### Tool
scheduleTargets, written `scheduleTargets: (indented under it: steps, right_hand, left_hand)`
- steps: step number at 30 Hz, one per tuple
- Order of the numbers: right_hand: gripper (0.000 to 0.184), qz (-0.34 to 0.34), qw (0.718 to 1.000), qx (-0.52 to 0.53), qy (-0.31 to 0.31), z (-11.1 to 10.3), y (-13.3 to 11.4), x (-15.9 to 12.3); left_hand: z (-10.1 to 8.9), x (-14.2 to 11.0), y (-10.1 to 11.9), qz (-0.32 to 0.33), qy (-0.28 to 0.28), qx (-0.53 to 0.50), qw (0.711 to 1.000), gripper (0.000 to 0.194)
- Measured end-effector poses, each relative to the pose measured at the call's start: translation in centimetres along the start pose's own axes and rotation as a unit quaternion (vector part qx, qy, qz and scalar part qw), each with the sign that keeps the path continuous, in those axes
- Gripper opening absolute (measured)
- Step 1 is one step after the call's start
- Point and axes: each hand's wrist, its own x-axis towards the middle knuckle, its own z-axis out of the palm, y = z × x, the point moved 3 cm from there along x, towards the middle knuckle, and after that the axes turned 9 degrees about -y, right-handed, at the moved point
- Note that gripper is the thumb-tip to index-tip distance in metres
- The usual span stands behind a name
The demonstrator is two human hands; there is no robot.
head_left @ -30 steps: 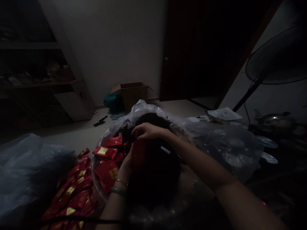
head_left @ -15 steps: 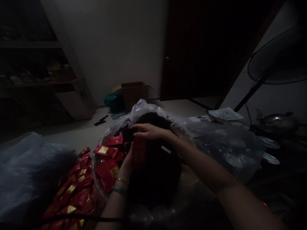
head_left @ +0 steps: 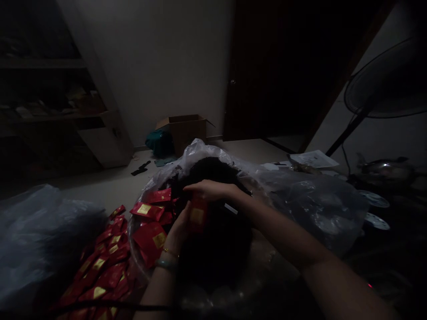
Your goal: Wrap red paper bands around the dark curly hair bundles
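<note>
A red packet (head_left: 198, 216) with a gold label is upright in my left hand (head_left: 182, 226), whose fingers are closed around its left side. Over the packet's top edge is my right hand (head_left: 213, 190), fingers drawn together and pointing left. Whatever they pinch is hidden. Beneath both hands lies a dark heap (head_left: 213, 166) of loose material, too dim to make out, inside a clear plastic bag (head_left: 196, 149). More red packets (head_left: 150, 240) with gold labels rest on the left side of this bag. A small white strip (head_left: 231, 208) shows beside my right forearm.
Many red packets (head_left: 110, 262) are piled at lower left, beside another plastic bag (head_left: 40, 231). An open cardboard box (head_left: 188, 129) and a teal bag (head_left: 159, 143) stand by the wall. At right are a fan (head_left: 383, 84), a kettle-like metal vessel (head_left: 383, 166) and paper (head_left: 315, 158).
My right hand has come down slightly and to the right. The packet has turned or tilted so its gold label shows. My left hand has moved slightly right with it.
</note>
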Motion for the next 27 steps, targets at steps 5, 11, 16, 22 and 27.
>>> scheduleTargets:
  steps: [5, 11, 16, 22, 27]
  right_hand:
    - [0.052, 0.033, 0.995, 0.036, 0.086, -0.6, 1.6, -0.4]
    - [0.048, 0.022, 0.998, 0.033, 0.051, 0.0, 1.6, -0.5]
    - [0.047, -0.006, 0.997, 0.073, 0.038, 0.2, 1.4, -0.7]
    - [0.056, -0.001, 0.976, 0.157, 0.149, 0.2, 2.5, -1.4]
    - [0.06, -0.055, 0.98, 0.174, 0.082, 2.1, 2.9, -1.1]
  left_hand:
    - [0.9, -0.5, 0.1, -0.033, -0.01, 0.066, 0.997, 0.041]
    - [0.6, -0.1, -0.7, -0.034, -0.017, 0.097, 0.995, 0.038]
    - [1.0, -0.2, -0.6, -0.045, -0.03, 0.031, 0.998, 0.043]
    - [1.4, -0.1, 0.5, -0.013, 0.012, -0.083, 0.996, 0.043]
    - [1.5, -0.6, 0.7, -0.05, 0.043, -0.067, 0.996, 0.047]
